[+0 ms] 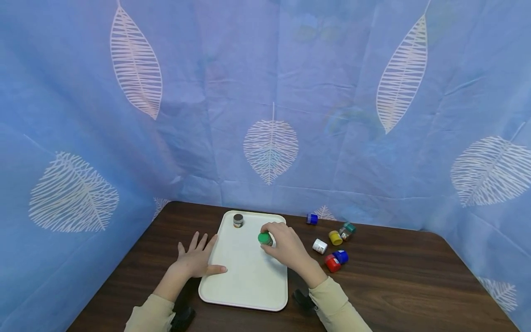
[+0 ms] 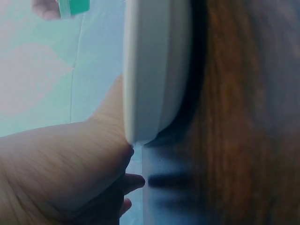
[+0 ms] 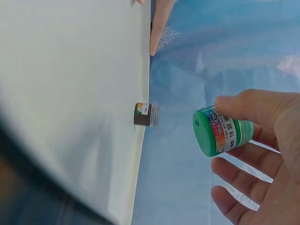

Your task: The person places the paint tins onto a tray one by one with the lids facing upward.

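A white tray (image 1: pixel 249 281) lies on the dark wooden table. My right hand (image 1: pixel 286 246) holds a small green paint jar (image 1: pixel 264 239) just above the tray's right half; the right wrist view shows the green jar (image 3: pixel 220 131) pinched between thumb and fingers. A dark brown jar (image 1: pixel 238 220) stands upright at the tray's far left corner, also seen as the brown jar (image 3: pixel 145 114). My left hand (image 1: pixel 197 258) lies flat with fingers spread at the tray's left edge, its thumb resting on the rim. The tray's rim (image 2: pixel 150 93) fills the left wrist view.
Several small paint jars lie on the table right of the tray: a blue one (image 1: pixel 312 219), yellow (image 1: pixel 335 238), teal (image 1: pixel 347 230), white (image 1: pixel 320 246), another blue (image 1: pixel 341 256) and red (image 1: pixel 332 263). Blue leaf-print curtains enclose the table on three sides.
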A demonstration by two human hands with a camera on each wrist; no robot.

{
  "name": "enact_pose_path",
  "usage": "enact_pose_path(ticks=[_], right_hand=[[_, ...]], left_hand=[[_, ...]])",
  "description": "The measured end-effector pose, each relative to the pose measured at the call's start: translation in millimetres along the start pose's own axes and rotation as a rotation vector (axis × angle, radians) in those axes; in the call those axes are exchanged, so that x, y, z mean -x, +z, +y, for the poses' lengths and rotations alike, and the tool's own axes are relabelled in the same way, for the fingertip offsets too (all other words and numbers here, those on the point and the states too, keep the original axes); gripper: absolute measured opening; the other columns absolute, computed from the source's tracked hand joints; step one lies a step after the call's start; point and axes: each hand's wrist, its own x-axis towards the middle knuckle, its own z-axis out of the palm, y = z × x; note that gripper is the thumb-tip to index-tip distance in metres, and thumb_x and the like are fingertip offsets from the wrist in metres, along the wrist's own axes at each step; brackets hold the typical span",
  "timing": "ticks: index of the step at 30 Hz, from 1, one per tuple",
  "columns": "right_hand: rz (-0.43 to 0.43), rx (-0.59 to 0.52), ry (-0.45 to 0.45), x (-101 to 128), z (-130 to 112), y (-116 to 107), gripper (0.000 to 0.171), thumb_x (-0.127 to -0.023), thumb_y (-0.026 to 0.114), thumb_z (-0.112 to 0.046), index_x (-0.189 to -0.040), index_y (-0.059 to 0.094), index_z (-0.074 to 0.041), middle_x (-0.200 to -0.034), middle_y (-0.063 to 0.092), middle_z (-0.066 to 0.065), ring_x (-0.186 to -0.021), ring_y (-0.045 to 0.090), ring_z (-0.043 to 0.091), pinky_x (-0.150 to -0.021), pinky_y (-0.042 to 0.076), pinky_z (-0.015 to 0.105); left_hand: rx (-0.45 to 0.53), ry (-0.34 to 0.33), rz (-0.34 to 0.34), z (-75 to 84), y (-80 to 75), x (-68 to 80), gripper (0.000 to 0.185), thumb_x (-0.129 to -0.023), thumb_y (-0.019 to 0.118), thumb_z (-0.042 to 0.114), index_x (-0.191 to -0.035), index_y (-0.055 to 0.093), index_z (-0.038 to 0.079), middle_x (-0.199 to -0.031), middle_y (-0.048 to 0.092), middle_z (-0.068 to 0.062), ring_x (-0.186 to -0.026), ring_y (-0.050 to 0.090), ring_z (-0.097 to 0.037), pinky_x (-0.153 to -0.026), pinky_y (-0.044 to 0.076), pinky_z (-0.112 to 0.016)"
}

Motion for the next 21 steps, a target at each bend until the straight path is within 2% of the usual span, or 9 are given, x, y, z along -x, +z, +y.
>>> enact_pose_path(ticks=[15,21], right_hand=[[-0.036,0.024,0.011,-32.9,2.3,21.0,0.03,-0.08,0.081,-0.02,-0.104,0.064,-0.018,-0.092,0.066,-0.005,-0.088,0.061,0.018,-0.069,0.047,0.033],[-0.084,0.049,0.032,-41.3,7.1,27.6,0.035,-0.08,0.08,-0.021,-0.112,0.067,-0.015,-0.107,0.071,0.0,-0.097,0.063,0.023,-0.074,0.05,0.04]], left_hand=[[-0.007,-0.014,0.005,-2.0,2.8,-2.9,0.11,-0.076,0.064,0.073,-0.157,0.02,0.013,-0.16,0.02,-0.025,-0.149,0.005,-0.048,-0.105,0.004,-0.08],[0.005,-0.017,-0.005,-2.5,3.1,-4.2,0.111,-0.075,0.063,0.074,-0.157,0.02,0.012,-0.161,0.018,-0.024,-0.15,0.004,-0.046,-0.106,0.001,-0.08]])
